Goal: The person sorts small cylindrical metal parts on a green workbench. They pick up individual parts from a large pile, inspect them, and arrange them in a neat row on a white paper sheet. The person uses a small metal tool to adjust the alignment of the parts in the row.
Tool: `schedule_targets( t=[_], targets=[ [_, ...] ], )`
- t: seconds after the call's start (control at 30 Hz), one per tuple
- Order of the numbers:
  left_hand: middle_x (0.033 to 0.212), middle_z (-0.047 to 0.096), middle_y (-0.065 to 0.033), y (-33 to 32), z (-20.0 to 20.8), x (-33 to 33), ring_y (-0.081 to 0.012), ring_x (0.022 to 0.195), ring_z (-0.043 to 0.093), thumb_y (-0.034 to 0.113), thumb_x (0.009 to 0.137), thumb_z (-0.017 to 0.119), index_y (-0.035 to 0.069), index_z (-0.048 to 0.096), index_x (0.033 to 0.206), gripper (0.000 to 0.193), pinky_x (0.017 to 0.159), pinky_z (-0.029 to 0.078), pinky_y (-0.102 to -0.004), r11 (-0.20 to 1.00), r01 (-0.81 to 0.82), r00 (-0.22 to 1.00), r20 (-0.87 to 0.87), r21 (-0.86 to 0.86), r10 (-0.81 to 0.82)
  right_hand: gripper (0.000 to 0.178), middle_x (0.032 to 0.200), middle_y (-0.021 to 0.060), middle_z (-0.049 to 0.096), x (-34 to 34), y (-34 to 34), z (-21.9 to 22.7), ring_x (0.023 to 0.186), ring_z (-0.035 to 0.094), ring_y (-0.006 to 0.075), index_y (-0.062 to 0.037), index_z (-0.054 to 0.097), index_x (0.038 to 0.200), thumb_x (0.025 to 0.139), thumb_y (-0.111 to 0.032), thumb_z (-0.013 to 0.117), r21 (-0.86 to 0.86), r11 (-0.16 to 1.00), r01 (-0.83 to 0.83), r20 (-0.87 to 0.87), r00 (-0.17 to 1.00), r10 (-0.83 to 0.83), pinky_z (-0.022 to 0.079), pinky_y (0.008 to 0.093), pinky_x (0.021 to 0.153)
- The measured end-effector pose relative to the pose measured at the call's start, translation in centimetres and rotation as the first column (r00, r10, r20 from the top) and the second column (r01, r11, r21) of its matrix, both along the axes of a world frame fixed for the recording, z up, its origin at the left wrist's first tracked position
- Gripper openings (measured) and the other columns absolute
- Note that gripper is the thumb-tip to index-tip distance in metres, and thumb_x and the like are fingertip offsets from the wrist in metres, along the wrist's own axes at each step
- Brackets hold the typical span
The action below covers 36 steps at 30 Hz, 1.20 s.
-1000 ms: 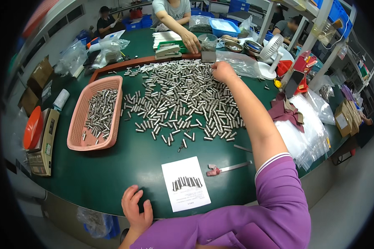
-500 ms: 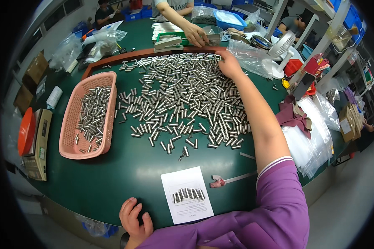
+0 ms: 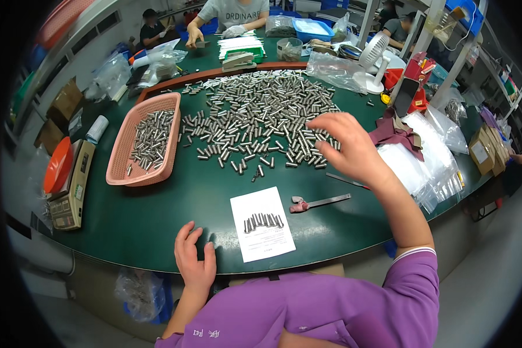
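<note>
A wide heap of small metal cylinders (image 3: 255,116) covers the middle of the green table (image 3: 156,203). My right hand (image 3: 348,148) hovers over the heap's near right edge, fingers spread and curled, nothing visibly held. My left hand (image 3: 194,258) rests flat on the table's near edge, fingers apart, next to a white paper sheet (image 3: 262,223) with several cylinders lined up on it. A pink basket (image 3: 147,139) at the left holds more cylinders.
A flat metal tool with a pink tip (image 3: 319,202) lies right of the sheet. Clear plastic bags (image 3: 423,156) pile at the right, a white fan (image 3: 374,58) behind them. An orange lid (image 3: 58,165) and a scale (image 3: 69,185) sit far left. Other people work across the table.
My right hand has pulled back from the far side of the heap to its near right edge. The view has tilted slightly. My left hand stays at the table edge.
</note>
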<state>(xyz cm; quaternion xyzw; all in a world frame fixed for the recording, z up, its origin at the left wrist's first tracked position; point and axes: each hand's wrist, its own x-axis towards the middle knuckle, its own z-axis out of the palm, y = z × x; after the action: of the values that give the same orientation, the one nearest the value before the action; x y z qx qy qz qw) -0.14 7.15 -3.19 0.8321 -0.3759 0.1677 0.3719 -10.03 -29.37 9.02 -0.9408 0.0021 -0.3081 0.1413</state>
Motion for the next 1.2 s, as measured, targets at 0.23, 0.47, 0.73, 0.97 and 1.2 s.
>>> schedule_targets(
  t=[0.23,0.47,0.73,0.97,1.2],
  targets=[
    [0.131,0.052,-0.0185,-0.4,-0.1,-0.1,-0.0381,0.118,0.052,0.009,0.080,0.066,0.000,0.057,0.115,0.037,0.100,0.041,-0.0465,0.999,-0.022,1.000,0.005,0.030,0.022,0.027,0.110,0.0071,0.061,-4.6,4.7,-3.8,0.109,0.055,0.0292,-0.0096,0.066,0.107,0.080,-0.011,0.068,0.061,0.998,-0.007,-0.109,0.994,0.014,0.043,0.0417,0.093],
    [0.132,0.052,-0.0186,-0.4,-0.1,-0.2,-0.0386,0.120,0.051,0.010,0.080,0.068,0.001,0.057,0.115,0.038,0.101,0.040,-0.0468,0.998,-0.041,0.999,0.019,0.043,0.040,0.026,0.104,0.0072,0.063,-5.4,2.9,-7.7,0.102,0.057,0.0291,-0.0093,0.066,0.105,0.079,-0.009,0.068,0.102,0.985,0.141,0.020,0.989,-0.144,0.045,0.0415,0.090],
    [0.130,0.053,-0.0191,-0.5,0.0,-0.2,-0.0391,0.119,0.052,0.010,0.080,0.068,0.001,0.058,0.113,0.036,0.100,0.041,-0.0471,0.996,-0.045,0.999,0.013,0.072,0.044,0.026,0.102,0.0053,0.063,-5.5,3.6,-8.3,0.100,0.057,0.0266,-0.0109,0.067,0.105,0.079,-0.012,0.070,0.104,0.995,-0.006,-0.054,0.998,0.012,0.044,0.0405,0.090],
    [0.129,0.053,-0.0189,-0.7,-0.1,0.0,-0.0383,0.116,0.053,0.010,0.082,0.066,0.000,0.057,0.115,0.035,0.099,0.042,-0.0456,0.996,-0.038,0.999,-0.010,0.081,0.039,0.020,0.099,0.0029,0.064,-4.8,4.6,-9.0,0.097,0.057,0.0251,-0.0129,0.070,0.102,0.083,-0.015,0.069,0.126,0.987,-0.096,-0.166,0.979,0.117,0.044,0.0389,0.086],
    [0.129,0.056,-0.0133,-0.7,1.0,-0.6,-0.0256,0.109,0.057,0.002,0.080,0.066,0.003,0.058,0.119,0.040,0.091,0.046,-0.0349,0.998,0.069,0.982,-0.176,0.013,-0.066,0.022,0.098,0.0026,0.061,-4.9,5.0,-8.2,0.097,0.056,0.0238,-0.0126,0.070,0.101,0.080,-0.015,0.071,0.105,0.991,-0.086,-0.151,0.983,0.101,0.044,0.0387,0.087]
  ],
)
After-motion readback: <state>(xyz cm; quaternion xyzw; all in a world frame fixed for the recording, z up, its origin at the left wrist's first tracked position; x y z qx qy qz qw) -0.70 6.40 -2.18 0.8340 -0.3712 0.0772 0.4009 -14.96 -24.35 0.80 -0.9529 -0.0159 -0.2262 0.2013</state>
